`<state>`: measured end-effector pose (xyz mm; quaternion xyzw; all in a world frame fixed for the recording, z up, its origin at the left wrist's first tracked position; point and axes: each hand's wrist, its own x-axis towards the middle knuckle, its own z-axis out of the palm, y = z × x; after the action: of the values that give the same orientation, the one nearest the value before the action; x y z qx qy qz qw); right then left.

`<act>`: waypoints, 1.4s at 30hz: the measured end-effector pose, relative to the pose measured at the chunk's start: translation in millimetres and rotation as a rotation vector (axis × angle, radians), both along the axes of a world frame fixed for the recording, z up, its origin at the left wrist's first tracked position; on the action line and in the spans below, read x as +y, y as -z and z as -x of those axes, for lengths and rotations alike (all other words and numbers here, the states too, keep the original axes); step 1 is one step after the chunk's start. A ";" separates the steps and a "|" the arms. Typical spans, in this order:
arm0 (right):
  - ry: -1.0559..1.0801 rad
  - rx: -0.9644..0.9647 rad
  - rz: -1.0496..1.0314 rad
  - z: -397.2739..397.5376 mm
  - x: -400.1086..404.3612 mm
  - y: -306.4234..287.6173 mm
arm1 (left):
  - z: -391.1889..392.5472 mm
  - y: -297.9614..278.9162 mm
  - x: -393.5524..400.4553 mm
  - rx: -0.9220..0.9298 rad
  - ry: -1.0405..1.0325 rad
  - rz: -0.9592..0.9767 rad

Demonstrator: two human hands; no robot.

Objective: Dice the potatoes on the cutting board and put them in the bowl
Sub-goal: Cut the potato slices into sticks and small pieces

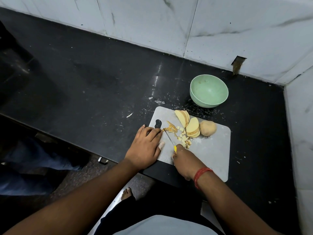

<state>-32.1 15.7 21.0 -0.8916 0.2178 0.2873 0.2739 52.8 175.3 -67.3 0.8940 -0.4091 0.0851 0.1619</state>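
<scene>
Far left, the counter's edge falls into shadow, and the dark shapes there are too dim to make out. Your left hand (147,146) lies flat on the left end of the cutting board (213,150), fingers straight and together, covering part of the board's handle hole; its fingertips touch a small stack of potato strips (170,128), part of which they hide. The knife (169,139) shows only a thin blade and a bit of yellow handle; the rest is buried in your right hand (183,161), which curls round it. A red thread (201,175) circles that wrist. Right of the blade sits a loose heap of diced potato (184,139), then two fans of potato slices (192,128), then an uncut potato piece (208,128). The green bowl (209,90) stands on the black counter (94,85) just beyond the board.
</scene>
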 end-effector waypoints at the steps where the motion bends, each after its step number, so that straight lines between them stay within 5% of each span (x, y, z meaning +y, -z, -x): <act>1: 0.010 0.016 -0.001 -1.8 -0.1 -1.0 | 0.2 -0.1 -0.1 -0.002 0.005 -0.002; 27: -0.098 0.106 -0.013 22.6 -13.4 2.8 | 1.7 -4.4 -2.3 -0.032 0.057 -0.067; 35: 0.279 -0.038 -0.343 36.7 -25.8 -7.5 | -0.1 -5.1 -6.5 -0.002 0.154 -0.120; 42: 0.451 -0.155 -0.428 30.2 -38.2 -3.0 | 0.6 -10.8 -18.6 0.087 0.112 -0.075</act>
<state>-62.4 -22.5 24.0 -0.7620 0.3232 0.1900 0.5280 52.2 156.7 -56.5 0.8780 -0.4538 0.0215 0.1504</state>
